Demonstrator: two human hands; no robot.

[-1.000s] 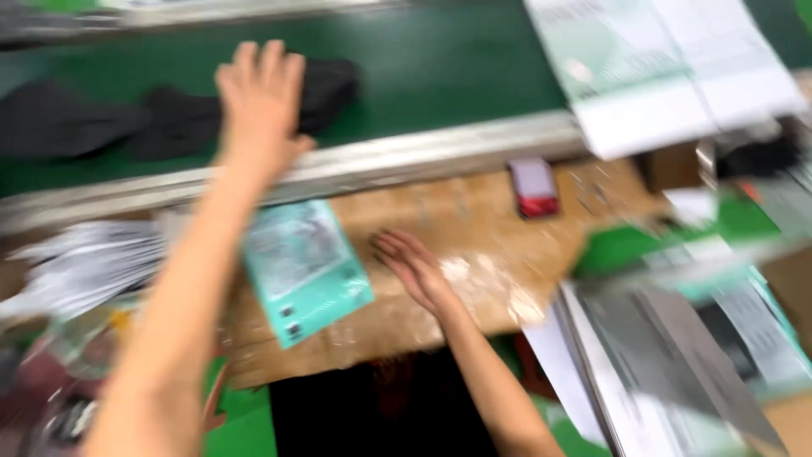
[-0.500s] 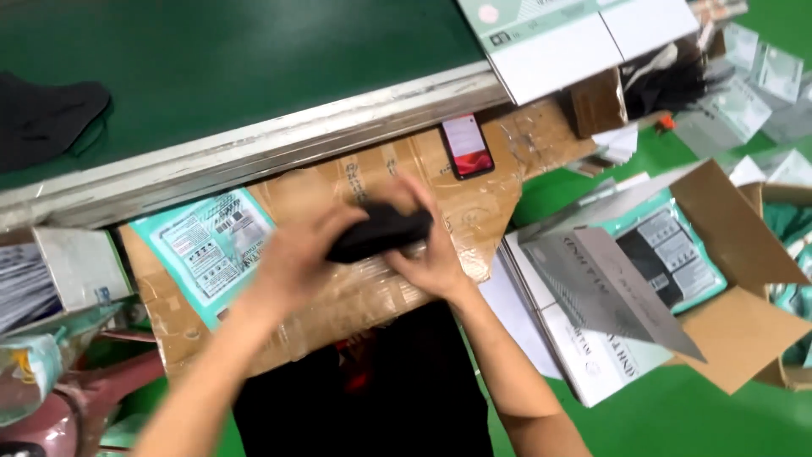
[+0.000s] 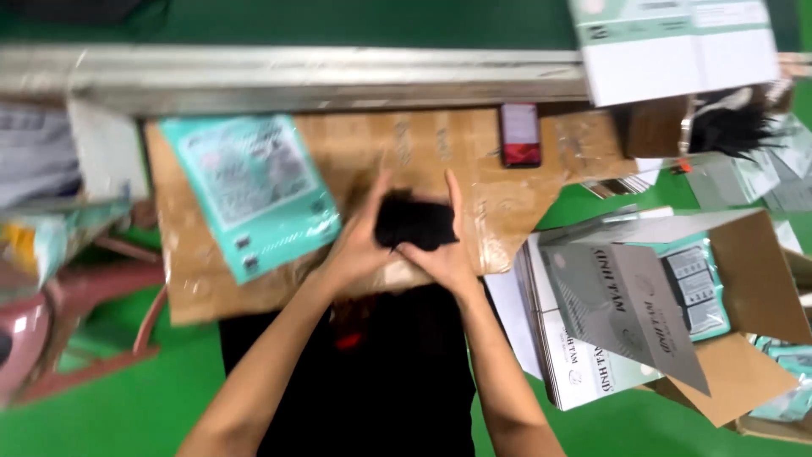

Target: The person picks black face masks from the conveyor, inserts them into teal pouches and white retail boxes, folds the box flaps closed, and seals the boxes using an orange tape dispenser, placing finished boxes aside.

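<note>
Black bundle (image 3: 414,222) over cardboard-covered bench (image 3: 541,203), green floor (image 3: 127,406), metal rail (image 3: 321,76)

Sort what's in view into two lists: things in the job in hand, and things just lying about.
In hand:
- black bundle, pressed between left hand and right hand
- cardboard sheet beneath the hands

Lying about:
- teal packet
- phone
- open carton of packets
- white box
- pink stool
</note>
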